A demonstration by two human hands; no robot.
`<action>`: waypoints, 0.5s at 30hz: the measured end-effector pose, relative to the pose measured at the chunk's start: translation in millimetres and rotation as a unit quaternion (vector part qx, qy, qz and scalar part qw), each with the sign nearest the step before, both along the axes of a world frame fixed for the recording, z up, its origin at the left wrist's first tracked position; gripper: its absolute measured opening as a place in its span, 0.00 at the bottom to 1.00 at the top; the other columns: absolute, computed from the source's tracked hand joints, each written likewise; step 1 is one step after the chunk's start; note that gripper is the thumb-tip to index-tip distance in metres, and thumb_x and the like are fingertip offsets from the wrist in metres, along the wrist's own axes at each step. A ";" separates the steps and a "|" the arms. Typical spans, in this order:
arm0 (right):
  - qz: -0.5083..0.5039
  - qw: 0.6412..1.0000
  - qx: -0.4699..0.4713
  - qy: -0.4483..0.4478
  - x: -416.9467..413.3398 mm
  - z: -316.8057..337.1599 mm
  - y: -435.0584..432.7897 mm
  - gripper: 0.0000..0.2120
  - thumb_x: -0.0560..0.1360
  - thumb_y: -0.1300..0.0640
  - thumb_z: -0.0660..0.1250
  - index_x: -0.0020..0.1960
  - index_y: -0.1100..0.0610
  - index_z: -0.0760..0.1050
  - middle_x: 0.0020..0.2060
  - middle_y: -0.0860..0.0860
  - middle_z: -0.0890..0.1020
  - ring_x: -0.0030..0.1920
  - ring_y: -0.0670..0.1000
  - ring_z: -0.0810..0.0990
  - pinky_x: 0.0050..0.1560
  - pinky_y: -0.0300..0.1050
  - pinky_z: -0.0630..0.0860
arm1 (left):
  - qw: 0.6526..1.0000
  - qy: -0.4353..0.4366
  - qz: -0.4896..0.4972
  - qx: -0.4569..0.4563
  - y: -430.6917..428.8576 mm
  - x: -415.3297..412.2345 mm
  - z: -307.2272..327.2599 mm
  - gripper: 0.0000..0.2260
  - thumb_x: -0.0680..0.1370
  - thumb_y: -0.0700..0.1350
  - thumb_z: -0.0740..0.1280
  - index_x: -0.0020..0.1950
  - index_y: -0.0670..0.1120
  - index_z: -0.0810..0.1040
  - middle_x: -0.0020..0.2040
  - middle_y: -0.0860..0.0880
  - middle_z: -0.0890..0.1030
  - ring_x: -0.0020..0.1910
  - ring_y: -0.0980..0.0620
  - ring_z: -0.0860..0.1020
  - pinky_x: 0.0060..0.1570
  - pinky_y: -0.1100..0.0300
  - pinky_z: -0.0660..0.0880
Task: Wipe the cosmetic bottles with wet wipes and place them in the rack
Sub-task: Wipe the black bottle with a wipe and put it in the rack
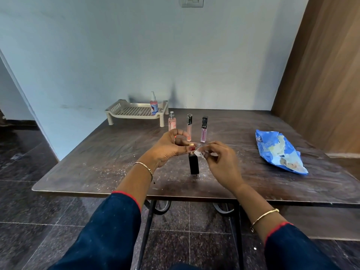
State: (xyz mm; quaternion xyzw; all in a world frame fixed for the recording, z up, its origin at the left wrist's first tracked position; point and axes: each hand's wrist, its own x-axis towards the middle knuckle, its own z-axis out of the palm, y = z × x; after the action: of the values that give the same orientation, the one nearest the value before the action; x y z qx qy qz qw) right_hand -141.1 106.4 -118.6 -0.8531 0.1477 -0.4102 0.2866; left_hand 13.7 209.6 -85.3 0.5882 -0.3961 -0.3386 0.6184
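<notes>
Pinching the gold neck of a black bottle (193, 164) with my left hand (168, 148), thumb and fingertips closed on its top. Bottle stands upright on the table (97, 152), toward the middle of the near edge. My right hand (220, 158) is closed on a small white wet wipe (200, 153), pressing it against the bottle's shoulder just beside my left thumb.

Behind my hands, three more bottles stand upright in a row, apart from each other: a pink spray bottle (172, 122), partly hidden by my left fingers; a peach gloss tube (189, 127) with a dark cap; a lilac gloss tube (204, 129) with a black cap.

Beige rack (124, 112) sits at the far edge, left of centre. One pink spray bottle with a clear cap (153, 104) stands in its right end.

Blue wipes packet (280, 151) lies flat near the right edge, well apart from the bottles.
</notes>
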 end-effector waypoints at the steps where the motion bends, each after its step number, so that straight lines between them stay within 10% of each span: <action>1: 0.003 1.000 0.027 0.000 0.9 -1.8 1.3 0.11 0.73 0.67 0.69 0.47 0.53 0.82 0.45 0.46 0.81 0.46 0.41 0.78 0.46 0.32 0.76 | 1.000 -0.004 -0.001 0.001 -1.0 -1.6 0.2 0.17 0.69 0.30 0.71 0.54 0.41 0.74 0.35 0.49 0.84 0.38 0.55 0.83 0.40 0.61 0.80; 6: 0.009 0.999 0.039 -0.007 1.3 -7.7 3.1 0.09 0.73 0.67 0.69 0.48 0.54 0.81 0.44 0.43 0.79 0.47 0.40 0.78 0.46 0.32 0.76 | 0.999 -0.035 0.005 0.019 -4.1 -5.4 1.5 0.19 0.69 0.31 0.73 0.58 0.39 0.74 0.35 0.50 0.83 0.38 0.55 0.82 0.44 0.55 0.81; 15: -0.028 0.969 -0.239 0.046 -8.5 -11.2 17.0 0.13 0.71 0.70 0.68 0.53 0.61 0.81 0.51 0.54 0.80 0.44 0.57 0.80 0.39 0.53 0.80 | 0.999 -0.045 0.008 0.028 -12.2 -13.6 4.2 0.12 0.70 0.32 0.73 0.49 0.42 0.78 0.31 0.53 0.82 0.33 0.59 0.81 0.34 0.64 0.78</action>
State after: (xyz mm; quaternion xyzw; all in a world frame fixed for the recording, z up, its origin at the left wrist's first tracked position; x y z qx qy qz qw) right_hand -149.6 123.4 -129.8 -0.9103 0.0823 -0.4020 0.0552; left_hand 0.1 197.4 -81.1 0.6231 -0.4090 -0.3176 0.5862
